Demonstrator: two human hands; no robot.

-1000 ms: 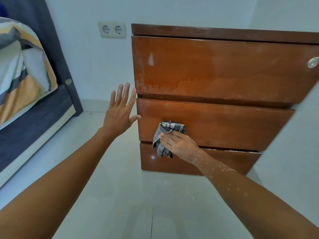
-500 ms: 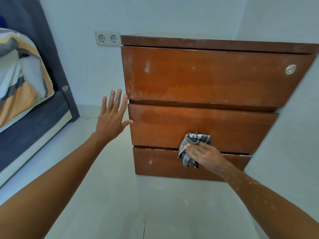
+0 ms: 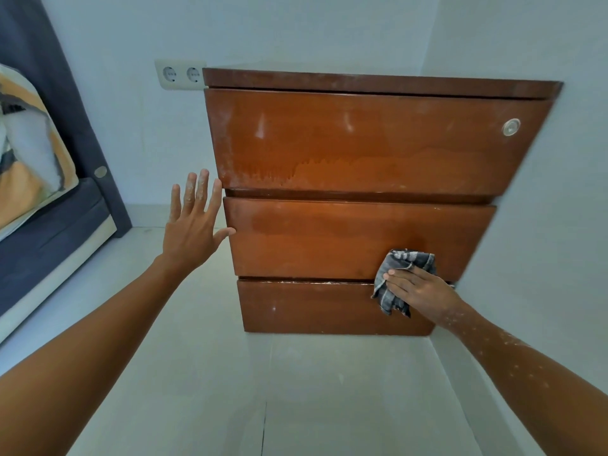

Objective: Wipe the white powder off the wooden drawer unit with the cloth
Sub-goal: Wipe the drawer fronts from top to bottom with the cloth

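Right hand: the right hand (image 3: 424,291) sweeps along the middle drawer (image 3: 329,238) and is now near that drawer's right end, down at its lower edge; a second ago it was close to the left end.
Fingers: straight and flat, pressing the cloth (image 3: 399,278) against the wood rather than bunching it.
Cloth: grey checked, crumpled, pinned under the palm; it straddles the gap between the middle drawer and the bottom drawer (image 3: 312,307), one corner hanging loose over the bottom front.
Left hand: the left hand (image 3: 194,232) holds its spot beside the left edge of the wooden drawer unit (image 3: 378,83), fingers spread and straight, gripping nothing, thumb tip at the middle drawer's left end. Powder dusts its fingers.
Meaning for the task: one full pass across the middle drawer looks about done, and that front reads darker and cleaner than its neighbour above.
White powder left: the white powder (image 3: 263,179) lies as a pale band across the lower part of the top drawer (image 3: 378,143), with smears higher up; specks line the top lip of the bottom drawer and dot its face.
Progress: partway, I'd judge. The top drawer, the bottom drawer and the unit's top edge look like the remaining work.
Nearby: a wall socket (image 3: 180,75) sits just left of the unit's top corner, a bed (image 3: 49,225) further left.
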